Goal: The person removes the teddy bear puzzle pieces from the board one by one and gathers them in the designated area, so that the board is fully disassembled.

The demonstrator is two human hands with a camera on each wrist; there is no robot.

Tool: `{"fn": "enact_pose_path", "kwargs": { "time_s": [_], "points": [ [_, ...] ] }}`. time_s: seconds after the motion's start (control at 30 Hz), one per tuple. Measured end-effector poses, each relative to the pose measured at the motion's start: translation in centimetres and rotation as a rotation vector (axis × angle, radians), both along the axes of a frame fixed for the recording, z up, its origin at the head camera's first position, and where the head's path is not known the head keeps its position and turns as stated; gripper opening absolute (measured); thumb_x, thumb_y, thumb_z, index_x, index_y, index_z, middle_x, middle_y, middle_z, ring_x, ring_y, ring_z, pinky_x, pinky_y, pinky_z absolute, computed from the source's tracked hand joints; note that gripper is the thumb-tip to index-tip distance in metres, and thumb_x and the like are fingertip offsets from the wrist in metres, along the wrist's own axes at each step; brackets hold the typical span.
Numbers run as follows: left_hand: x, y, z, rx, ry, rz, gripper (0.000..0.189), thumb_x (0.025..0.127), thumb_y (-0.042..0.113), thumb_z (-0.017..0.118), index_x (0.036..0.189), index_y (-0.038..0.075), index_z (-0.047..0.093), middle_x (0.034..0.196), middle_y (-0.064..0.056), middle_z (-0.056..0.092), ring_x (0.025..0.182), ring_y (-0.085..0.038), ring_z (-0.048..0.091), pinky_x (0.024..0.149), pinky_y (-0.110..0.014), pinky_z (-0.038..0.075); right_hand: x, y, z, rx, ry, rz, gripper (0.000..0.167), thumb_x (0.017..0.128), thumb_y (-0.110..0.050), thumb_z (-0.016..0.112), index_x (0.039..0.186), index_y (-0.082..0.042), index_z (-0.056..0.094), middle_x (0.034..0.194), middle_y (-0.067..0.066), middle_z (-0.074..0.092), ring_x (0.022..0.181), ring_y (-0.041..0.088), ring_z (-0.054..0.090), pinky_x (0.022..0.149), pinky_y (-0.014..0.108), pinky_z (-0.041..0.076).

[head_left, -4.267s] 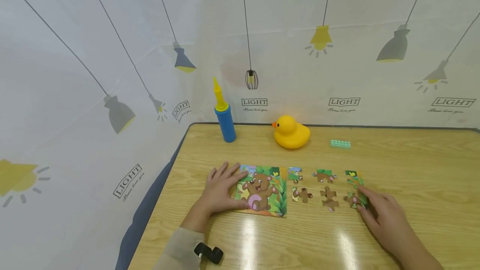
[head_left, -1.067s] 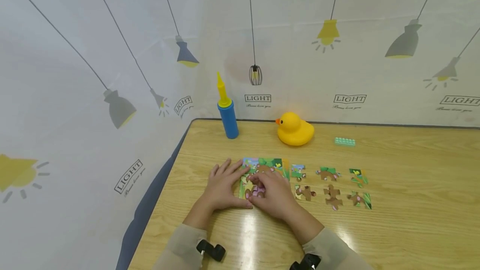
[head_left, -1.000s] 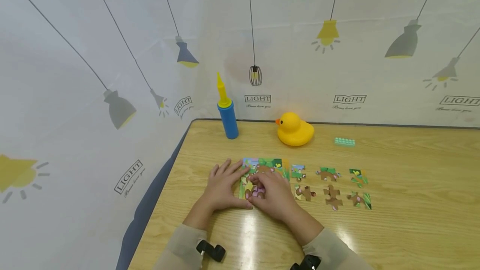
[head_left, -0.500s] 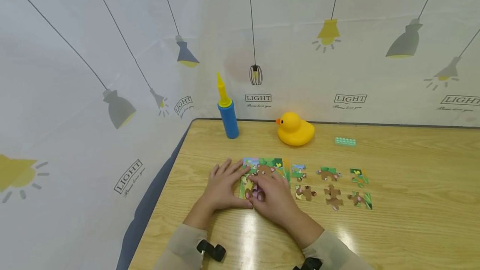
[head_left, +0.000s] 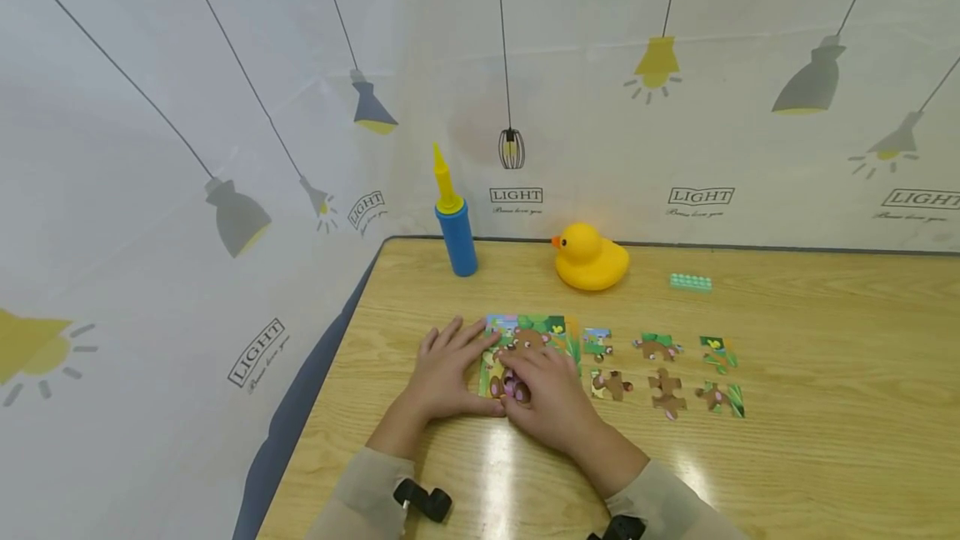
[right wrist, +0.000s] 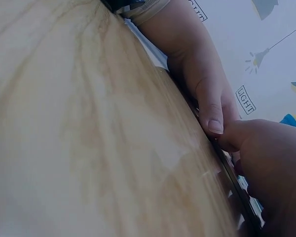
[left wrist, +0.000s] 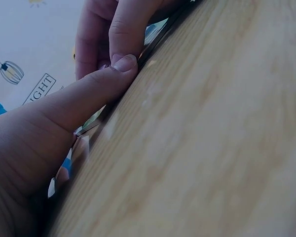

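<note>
A square bear jigsaw (head_left: 532,332) lies on the table in the head view. My left hand (head_left: 450,373) rests at its left side, fingers spread over the edge and thumb along the bottom edge. Bent over its lower middle, my right hand (head_left: 551,390) pinches a puzzle piece (head_left: 516,387) with pink belly print between thumb and index finger, close against the picture. The palm and other fingers cover the lower right of the jigsaw. In the left wrist view, the left thumb (left wrist: 89,94) points toward the right fingertips, which meet at the jigsaw's edge.
Several loose puzzle pieces (head_left: 665,392) lie in two rows right of the jigsaw. Behind stand a blue hand pump (head_left: 457,240) with a yellow nozzle, a yellow rubber duck (head_left: 592,261) and a mint building brick (head_left: 691,282). A lamp-printed curtain (head_left: 600,148) borders the wooden table.
My right hand moved left from the loose pieces onto the jigsaw's lower half. Over the last second its fingers shifted slightly and the piece sits lower-middle. My left hand stayed in place.
</note>
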State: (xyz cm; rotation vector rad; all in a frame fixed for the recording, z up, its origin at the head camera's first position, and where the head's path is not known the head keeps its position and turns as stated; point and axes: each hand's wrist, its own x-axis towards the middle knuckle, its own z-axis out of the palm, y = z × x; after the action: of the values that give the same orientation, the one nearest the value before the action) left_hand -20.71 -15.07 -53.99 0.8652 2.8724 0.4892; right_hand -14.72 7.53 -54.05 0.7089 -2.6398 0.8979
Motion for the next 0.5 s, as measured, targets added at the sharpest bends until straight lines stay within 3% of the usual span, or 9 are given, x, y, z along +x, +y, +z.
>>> {"fn": "enact_pose_path", "kwargs": {
  "time_s": [0.27,0.5],
  "points": [
    [0.0,-0.11,0.01,0.006,0.002,-0.004,0.116,0.07,0.082,0.082,0.167,0.034,0.039,0.176,0.006,0.024,0.163,-0.036,0.012,0.124,-0.068,0.006,0.2,0.03,-0.03,-0.004,0.014,-0.001,0.053,0.09,-0.028,0.084,0.139,-0.01,0.072,0.133,0.005,0.073,0.12,0.032,0.063,0.104,0.065,0.042],
    [0.01,-0.1,0.05,0.012,-0.007,-0.005,0.116,0.07,0.082,0.082,0.167,0.034,0.039,0.176,0.006,0.024,0.163,-0.035,0.012,0.124,-0.068,0.006,0.42,0.13,-0.08,-0.027,0.068,-0.012,0.053,0.086,-0.025,0.086,0.136,-0.011,0.075,0.12,0.001,0.076,0.11,0.026,0.065,0.1,0.064,0.045]
  ]
}}
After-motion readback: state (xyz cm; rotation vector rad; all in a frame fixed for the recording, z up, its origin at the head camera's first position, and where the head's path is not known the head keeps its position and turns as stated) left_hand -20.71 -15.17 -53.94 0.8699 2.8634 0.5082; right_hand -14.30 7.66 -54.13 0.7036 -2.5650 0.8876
